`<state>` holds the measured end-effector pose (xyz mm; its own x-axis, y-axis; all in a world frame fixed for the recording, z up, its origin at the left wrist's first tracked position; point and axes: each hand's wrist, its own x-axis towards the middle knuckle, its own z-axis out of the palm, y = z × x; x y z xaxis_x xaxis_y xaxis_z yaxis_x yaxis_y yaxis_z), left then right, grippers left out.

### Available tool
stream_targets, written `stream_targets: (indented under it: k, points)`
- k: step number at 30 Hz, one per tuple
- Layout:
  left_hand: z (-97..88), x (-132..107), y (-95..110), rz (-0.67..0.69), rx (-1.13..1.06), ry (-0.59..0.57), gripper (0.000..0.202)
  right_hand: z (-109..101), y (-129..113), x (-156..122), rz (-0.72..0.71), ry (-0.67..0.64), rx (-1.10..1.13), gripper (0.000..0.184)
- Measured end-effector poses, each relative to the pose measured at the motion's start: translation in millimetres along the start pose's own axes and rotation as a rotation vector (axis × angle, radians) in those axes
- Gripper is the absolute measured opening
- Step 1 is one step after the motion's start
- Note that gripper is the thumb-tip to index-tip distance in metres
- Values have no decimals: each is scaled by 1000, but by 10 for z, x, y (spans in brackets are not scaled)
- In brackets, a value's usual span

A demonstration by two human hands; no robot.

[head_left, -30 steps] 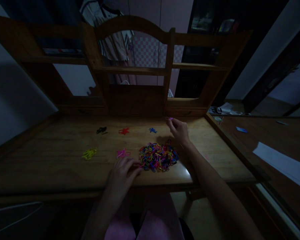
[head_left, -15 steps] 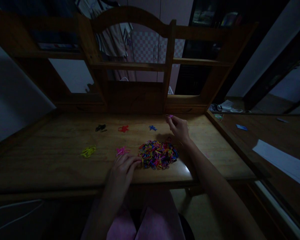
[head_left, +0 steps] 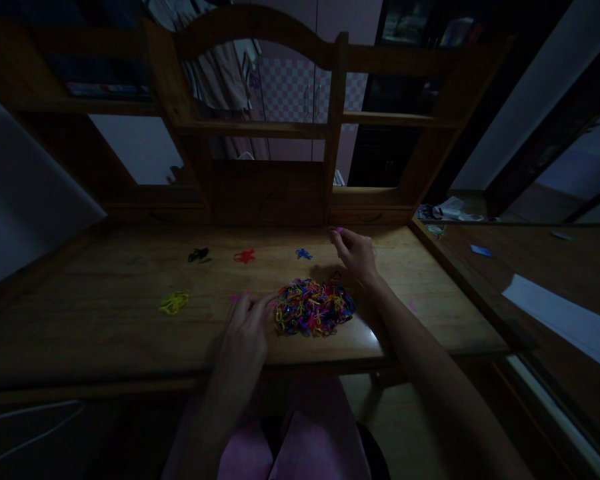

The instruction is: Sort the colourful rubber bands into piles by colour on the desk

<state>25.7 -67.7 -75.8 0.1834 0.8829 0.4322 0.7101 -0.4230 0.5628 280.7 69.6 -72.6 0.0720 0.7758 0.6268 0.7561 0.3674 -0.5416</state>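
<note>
Mixed pile (head_left: 314,308) of bands sits on the bench (head_left: 105,333), between the two hands, near the front edge. Left hand (head_left: 244,333) is at the pile's left side, fingers bent toward it; can't make out whether they grip a band. Right hand (head_left: 356,255) is above the bench, beyond the pile and to its right, fingertips pinched on a small purple band (head_left: 339,229).

Sorted by colour: black bands (head_left: 199,255), red bands (head_left: 245,256) and blue bands (head_left: 304,254) in a back row, left to right. Yellow bands (head_left: 174,303) nearer, far left. Pink bands (head_left: 235,299) just beyond left hand, partly hidden by it. Shelf unit (head_left: 250,129) stands along the back.
</note>
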Motion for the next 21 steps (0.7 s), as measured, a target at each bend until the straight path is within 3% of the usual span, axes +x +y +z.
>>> stream_targets:
  k: [6, 11, 21]
  points:
    - [308, 70, 288, 67, -99, -89, 15, -17, -18, -2, 1, -12, -11, 42]
    - [565, 101, 344, 99, 15, -87, 10, -25, -16, 0, -4, -13, -30, 43]
    - [634, 141, 373, 108, 193, -109, 12, -16, -14, -2, -4, -1, -26, 43]
